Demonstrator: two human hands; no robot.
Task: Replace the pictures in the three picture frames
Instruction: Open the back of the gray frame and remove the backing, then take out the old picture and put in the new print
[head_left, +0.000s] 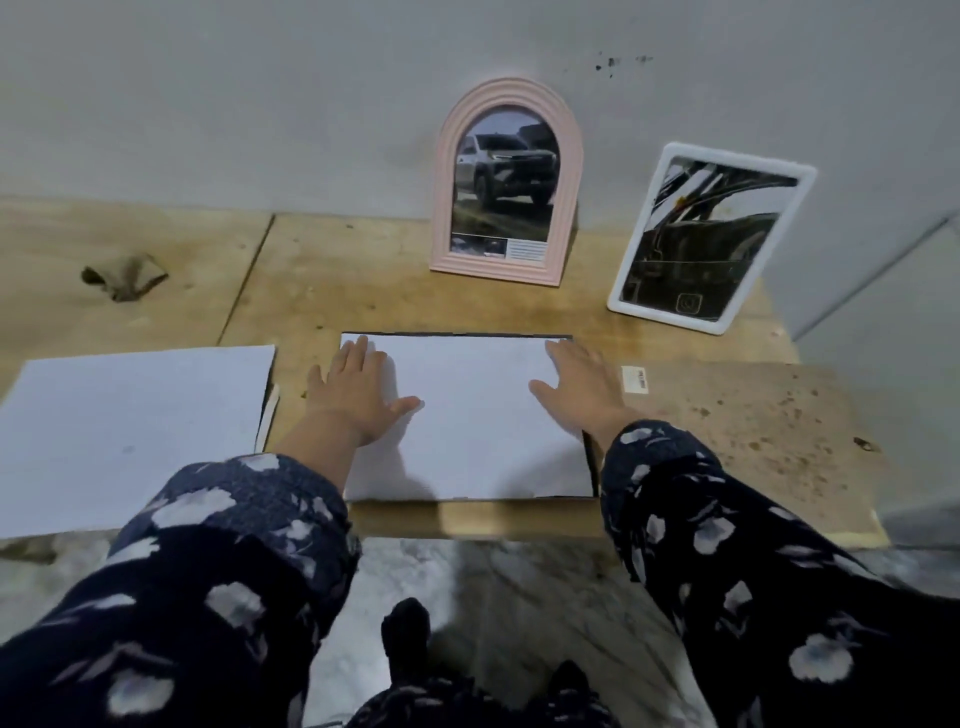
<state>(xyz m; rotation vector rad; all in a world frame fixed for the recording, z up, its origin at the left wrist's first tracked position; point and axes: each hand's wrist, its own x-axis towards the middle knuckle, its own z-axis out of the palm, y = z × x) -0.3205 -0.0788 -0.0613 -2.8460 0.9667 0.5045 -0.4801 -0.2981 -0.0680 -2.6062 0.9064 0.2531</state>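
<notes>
A white sheet (472, 415) lies face down on a dark-edged frame (588, 457) flat in the middle of the wooden table. My left hand (358, 389) presses flat on the sheet's left side, and my right hand (579, 387) presses flat on its right side, fingers straight. A pink arched frame (447, 208) with a truck picture stands against the wall. To its right a white rectangular frame (802, 176) with a dark picture leans back. Another white sheet (130, 431) lies at the left.
The wooden table (311, 280) has a seam running down its left part and a dark damaged patch (122, 275) at far left. A small white label (635, 379) sits right of the flat frame. The table's front edge (467, 519) is near me; grey floor below.
</notes>
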